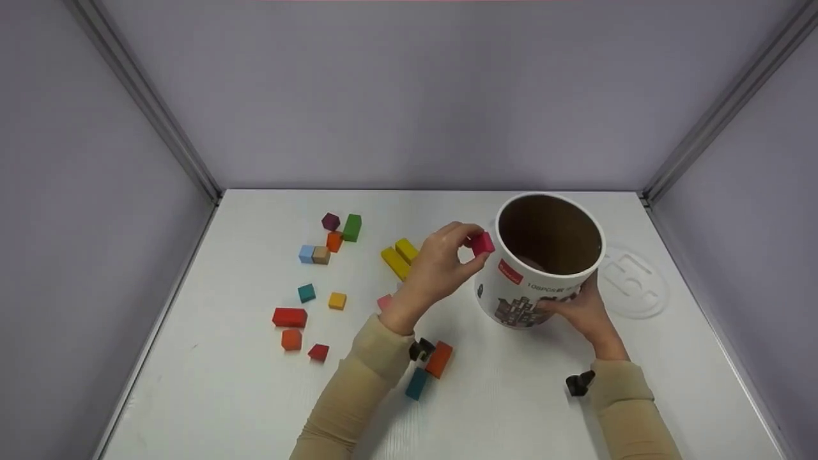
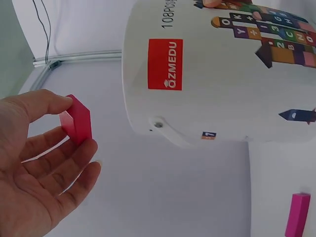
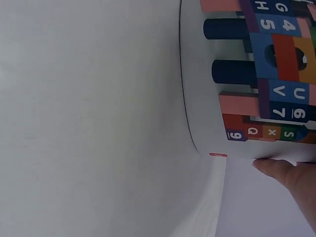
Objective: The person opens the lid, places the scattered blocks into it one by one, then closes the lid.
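My left hand (image 1: 444,262) pinches a pinkish-red block (image 1: 483,244) between thumb and fingers, just left of the rim of a white bucket (image 1: 495,287). In the left wrist view the same block (image 2: 80,122) shows a flat, angled face, apart from the bucket wall. With thumb on the near side, my right hand (image 1: 581,313) grips the bucket low on its right; the other fingers are mostly hidden behind it. The bucket's mouth faces up and toward the left hand's side, its inside dark. Printed toy blocks and letters (image 3: 276,54) cover its wall in the right wrist view.
A clear round lid (image 1: 632,281) lies right of the bucket. Several loose blocks lie to the left, among them a green block (image 1: 352,227) and a red block (image 1: 289,317). Yellow bars (image 1: 396,263) lie beside the left hand; an orange block (image 1: 439,360) lies near its wrist. Grey walls surround the table.
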`<action>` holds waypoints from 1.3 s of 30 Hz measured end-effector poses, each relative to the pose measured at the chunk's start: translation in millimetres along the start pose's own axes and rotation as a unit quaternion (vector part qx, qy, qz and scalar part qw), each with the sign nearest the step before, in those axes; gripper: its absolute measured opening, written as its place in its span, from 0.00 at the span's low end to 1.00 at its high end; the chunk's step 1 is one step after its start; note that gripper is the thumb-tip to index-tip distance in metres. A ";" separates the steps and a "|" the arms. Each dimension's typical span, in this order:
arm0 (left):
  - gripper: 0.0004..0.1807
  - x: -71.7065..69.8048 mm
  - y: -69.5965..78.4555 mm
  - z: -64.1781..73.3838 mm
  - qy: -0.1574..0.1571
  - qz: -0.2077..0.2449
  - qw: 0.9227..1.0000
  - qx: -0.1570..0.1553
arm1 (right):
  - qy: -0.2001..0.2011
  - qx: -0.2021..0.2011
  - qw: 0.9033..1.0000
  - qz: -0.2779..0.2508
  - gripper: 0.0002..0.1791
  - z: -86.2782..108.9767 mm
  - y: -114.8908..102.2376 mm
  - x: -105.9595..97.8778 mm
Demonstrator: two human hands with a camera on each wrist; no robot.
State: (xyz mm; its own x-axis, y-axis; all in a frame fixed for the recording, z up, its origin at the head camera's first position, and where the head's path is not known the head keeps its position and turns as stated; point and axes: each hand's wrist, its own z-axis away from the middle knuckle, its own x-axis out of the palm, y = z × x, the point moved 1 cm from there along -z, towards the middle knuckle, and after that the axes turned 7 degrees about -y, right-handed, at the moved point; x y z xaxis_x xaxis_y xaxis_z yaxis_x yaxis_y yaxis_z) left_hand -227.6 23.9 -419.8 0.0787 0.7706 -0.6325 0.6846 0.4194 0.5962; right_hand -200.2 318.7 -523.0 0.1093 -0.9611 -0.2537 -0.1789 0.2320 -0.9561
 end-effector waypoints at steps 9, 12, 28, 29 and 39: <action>0.18 2.8 13.4 -15.7 -0.002 0.003 1.000 0.031 | 0.004 0.016 1.000 0.010 0.71 0.6 -1.6 0.0; 0.18 5.1 17.2 -21.6 -0.008 -0.010 1.000 0.029 | 0.004 0.019 1.000 0.019 0.71 0.9 -2.2 0.2; 0.22 28.4 23.6 -43.7 -0.066 -0.080 0.995 -0.011 | 0.004 0.038 0.999 0.033 0.71 0.7 -2.7 0.1; 0.21 30.1 22.3 -45.0 -0.068 -0.083 0.994 -0.015 | 0.004 0.038 0.999 0.034 0.71 0.7 -2.5 0.0; 0.36 38.6 14.8 -45.4 -0.101 -0.088 0.990 -0.034 | 0.000 0.024 0.999 0.029 0.71 0.9 -0.2 -0.4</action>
State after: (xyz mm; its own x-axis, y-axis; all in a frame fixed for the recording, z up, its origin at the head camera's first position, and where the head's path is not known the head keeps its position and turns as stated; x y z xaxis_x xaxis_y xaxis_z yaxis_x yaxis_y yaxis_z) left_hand -247.2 81.6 -412.9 0.1101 0.5738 -0.8116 0.6502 0.5760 0.4955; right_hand -199.3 319.2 -522.9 0.0997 -0.9460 -0.3084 -0.1381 0.2938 -0.9459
